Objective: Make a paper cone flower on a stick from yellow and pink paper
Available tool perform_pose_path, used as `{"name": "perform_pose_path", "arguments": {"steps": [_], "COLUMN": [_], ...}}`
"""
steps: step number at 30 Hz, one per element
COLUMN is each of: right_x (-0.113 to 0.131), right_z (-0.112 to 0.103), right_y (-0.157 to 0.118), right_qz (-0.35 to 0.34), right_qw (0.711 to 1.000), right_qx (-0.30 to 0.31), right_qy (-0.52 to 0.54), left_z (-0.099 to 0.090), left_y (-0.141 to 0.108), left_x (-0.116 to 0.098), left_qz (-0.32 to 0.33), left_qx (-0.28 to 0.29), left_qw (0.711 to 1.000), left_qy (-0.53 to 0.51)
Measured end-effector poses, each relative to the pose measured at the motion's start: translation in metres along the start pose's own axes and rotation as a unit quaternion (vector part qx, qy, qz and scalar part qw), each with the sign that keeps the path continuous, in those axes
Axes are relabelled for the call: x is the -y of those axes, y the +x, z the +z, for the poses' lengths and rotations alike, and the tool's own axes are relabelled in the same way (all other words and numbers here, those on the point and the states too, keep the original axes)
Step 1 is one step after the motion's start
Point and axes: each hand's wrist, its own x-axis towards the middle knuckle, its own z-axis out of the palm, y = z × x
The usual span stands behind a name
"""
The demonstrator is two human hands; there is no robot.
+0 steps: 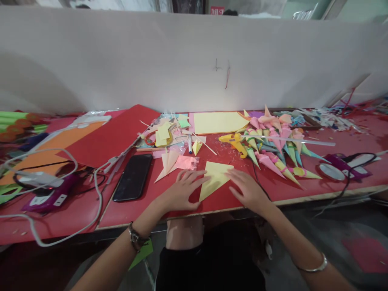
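A pale yellow sheet of paper (pixel 214 180) lies on the red tabletop near its front edge, narrowing to a point towards me. My left hand (pixel 184 189) rests at its left side, fingers spread, fingertips touching the paper's left edge. On the other side my right hand (pixel 249 190) lies with fingers apart, its fingertips at the upper right corner. Neither hand grips anything. Just behind the sheet are a pink paper piece (pixel 186 162) and a small folded yellow piece (pixel 197 147).
A black phone (pixel 133 178) lies left of my left hand. A yellow glue gun (pixel 235 142) sits behind the right hand, beside many paper cones (pixel 274 139). Purple power strips (pixel 56 194) with cables stand at both sides. A white panel (pixel 169 60) rises behind.
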Motion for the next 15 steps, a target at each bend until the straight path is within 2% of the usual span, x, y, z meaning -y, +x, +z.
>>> {"name": "perform_pose_path", "arguments": {"steps": [3,6,8,11,15], "right_x": [0.025,0.052,0.064,0.064,0.041], "right_z": [0.005,0.000,-0.007,-0.018,-0.021], "right_y": [-0.005,-0.010,-0.012,-0.011,-0.010], "right_qz": [0.012,0.041,0.040,0.012,-0.031], "right_qw": [1.000,0.998,0.996,0.989,0.984], "right_qx": [0.018,0.040,0.067,0.091,0.107], "right_qy": [-0.016,-0.016,0.033,0.119,0.142], "left_z": [0.005,0.024,0.038,0.051,0.048], "left_y": [-0.002,-0.002,-0.001,0.000,0.000], "left_x": [-0.020,-0.038,-0.045,-0.047,-0.042], "left_qz": [0.005,-0.020,-0.045,-0.039,0.009], "left_qx": [-0.032,-0.070,-0.083,-0.084,-0.074], "left_qw": [0.999,0.997,0.995,0.995,0.997], "left_qy": [0.015,0.022,0.029,0.044,0.036]}}
